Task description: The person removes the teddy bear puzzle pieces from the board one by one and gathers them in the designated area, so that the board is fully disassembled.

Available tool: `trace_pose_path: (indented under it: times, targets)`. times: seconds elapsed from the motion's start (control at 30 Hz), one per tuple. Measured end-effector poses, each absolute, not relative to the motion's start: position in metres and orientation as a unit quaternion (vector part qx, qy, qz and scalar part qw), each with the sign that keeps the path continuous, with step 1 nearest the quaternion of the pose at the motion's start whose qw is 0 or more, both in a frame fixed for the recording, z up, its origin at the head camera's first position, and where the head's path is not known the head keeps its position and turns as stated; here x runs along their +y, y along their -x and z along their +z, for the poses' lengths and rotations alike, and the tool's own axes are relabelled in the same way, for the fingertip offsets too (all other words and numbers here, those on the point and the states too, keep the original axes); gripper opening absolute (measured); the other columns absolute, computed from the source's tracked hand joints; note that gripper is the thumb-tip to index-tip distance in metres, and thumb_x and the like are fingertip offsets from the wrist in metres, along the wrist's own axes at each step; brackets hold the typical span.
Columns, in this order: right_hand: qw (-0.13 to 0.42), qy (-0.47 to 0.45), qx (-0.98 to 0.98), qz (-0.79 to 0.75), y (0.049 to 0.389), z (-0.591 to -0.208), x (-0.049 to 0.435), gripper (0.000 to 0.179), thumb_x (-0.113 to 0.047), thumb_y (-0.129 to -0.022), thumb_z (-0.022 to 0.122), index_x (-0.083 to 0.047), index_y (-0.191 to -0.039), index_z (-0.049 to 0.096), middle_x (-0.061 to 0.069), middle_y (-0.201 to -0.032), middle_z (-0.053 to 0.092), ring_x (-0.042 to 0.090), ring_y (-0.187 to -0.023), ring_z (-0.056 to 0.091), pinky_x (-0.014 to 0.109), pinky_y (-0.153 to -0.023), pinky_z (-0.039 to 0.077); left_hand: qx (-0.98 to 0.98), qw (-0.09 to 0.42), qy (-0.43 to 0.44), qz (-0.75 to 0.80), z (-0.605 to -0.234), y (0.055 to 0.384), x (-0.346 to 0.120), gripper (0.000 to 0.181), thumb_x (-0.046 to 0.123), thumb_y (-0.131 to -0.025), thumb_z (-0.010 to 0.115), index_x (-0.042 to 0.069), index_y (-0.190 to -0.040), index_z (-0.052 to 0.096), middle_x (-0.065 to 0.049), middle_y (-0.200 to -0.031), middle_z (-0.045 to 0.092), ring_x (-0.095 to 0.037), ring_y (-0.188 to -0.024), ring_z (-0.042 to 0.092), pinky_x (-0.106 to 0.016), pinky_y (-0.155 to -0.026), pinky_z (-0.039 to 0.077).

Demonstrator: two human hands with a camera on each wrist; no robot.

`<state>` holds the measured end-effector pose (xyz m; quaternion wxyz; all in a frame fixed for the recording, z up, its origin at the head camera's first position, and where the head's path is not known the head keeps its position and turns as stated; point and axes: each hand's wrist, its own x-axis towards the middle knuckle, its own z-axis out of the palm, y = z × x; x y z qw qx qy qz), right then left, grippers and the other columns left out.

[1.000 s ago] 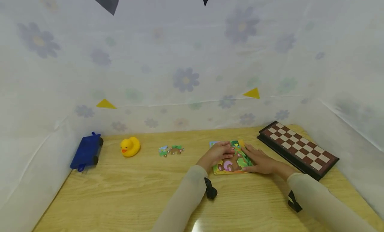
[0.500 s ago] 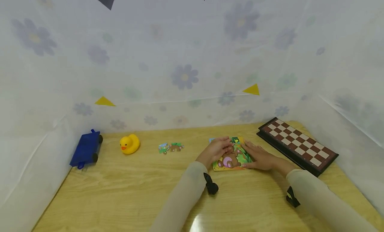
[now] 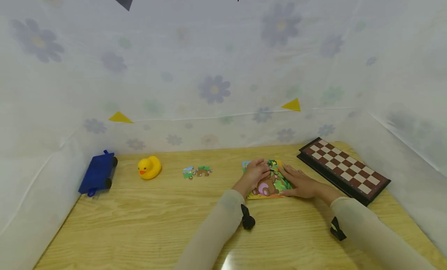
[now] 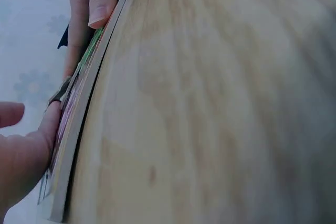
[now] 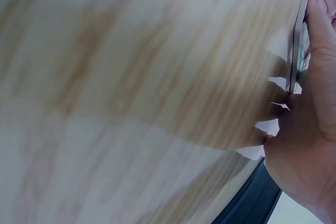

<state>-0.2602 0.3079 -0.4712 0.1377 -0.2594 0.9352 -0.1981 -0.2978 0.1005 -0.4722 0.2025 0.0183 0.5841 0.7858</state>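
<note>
A jigsaw puzzle (image 3: 269,186) with a brown bear picture lies in its flat tray on the wooden table. My left hand (image 3: 254,175) is over its upper left part, with curled fingers pinching a small puzzle piece (image 4: 61,91). That piece stands tilted above the picture in the left wrist view, its face mostly hidden. My right hand (image 3: 302,181) rests on the puzzle's right edge, fingers extended and thumb along the lower right corner. In the right wrist view, the thumb (image 5: 320,22) lies over the tray's edge. Loose puzzle pieces (image 3: 197,172) lie left of the puzzle.
A yellow rubber duck (image 3: 149,168) and a blue toy cart (image 3: 97,173) stand at the left. A folded chessboard (image 3: 343,169) lies at the right, close to my right hand. White flowered cloth (image 3: 213,49) encloses the table (image 3: 146,223) at the back and sides.
My left hand has shifted slightly over the puzzle, its fingers drawn in closer to the picture. The right hand stays on the edge. The head view has tilted a little.
</note>
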Motion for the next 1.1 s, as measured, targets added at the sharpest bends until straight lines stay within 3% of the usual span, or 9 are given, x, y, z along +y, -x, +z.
trace_pose_path:
  times: [0.2, 0.5, 0.73, 1.1]
  targets:
    - [0.147, 0.253, 0.937, -0.191, 0.26, -0.467, 0.306, 0.094, -0.054, -0.09, 0.056, -0.001, -0.151, 0.009, 0.026, -0.155, -0.001, 0.046, -0.14, 0.003, 0.068, -0.107, 0.004, 0.658, 0.155, 0.028, 0.737, -0.469, 0.299, 0.109, 0.043, 0.001, -0.087, 0.065, -0.005, -0.128, 0.054, -0.015, -0.106, 0.067, -0.022, -0.092, 0.067, -0.027, -0.078, 0.056]
    - [0.162, 0.255, 0.935, -0.184, 0.259, -0.465, 0.299, 0.093, -0.055, -0.091, 0.053, -0.001, -0.151, 0.008, 0.026, -0.155, -0.001, 0.044, -0.141, 0.003, 0.066, -0.109, 0.006, 0.753, 0.093, 0.048, 0.65, -0.469, 0.3, 0.122, 0.034, -0.002, -0.081, 0.067, -0.002, -0.115, 0.064, -0.005, -0.078, 0.068, -0.011, -0.06, 0.061, -0.021, -0.053, 0.05]
    - [0.154, 0.246, 0.939, -0.182, 0.258, -0.467, 0.301, 0.094, -0.056, -0.09, 0.055, 0.0, -0.151, 0.009, 0.025, -0.155, 0.0, 0.044, -0.14, 0.004, 0.066, -0.108, 0.005, 0.76, 0.079, 0.049, 0.643, -0.468, 0.298, 0.128, 0.02, -0.003, -0.085, 0.061, 0.003, -0.103, 0.065, -0.002, -0.075, 0.066, -0.01, -0.052, 0.058, -0.021, -0.046, 0.049]
    - [0.146, 0.243, 0.94, -0.191, 0.258, -0.467, 0.304, 0.096, -0.056, -0.089, 0.056, -0.002, -0.152, 0.008, 0.024, -0.155, 0.001, 0.045, -0.14, 0.004, 0.068, -0.108, 0.005, 0.74, 0.074, 0.029, 0.668, -0.466, 0.292, 0.13, 0.009, -0.002, -0.089, 0.059, 0.004, -0.096, 0.059, -0.003, -0.081, 0.062, -0.016, -0.062, 0.063, -0.024, -0.055, 0.055]
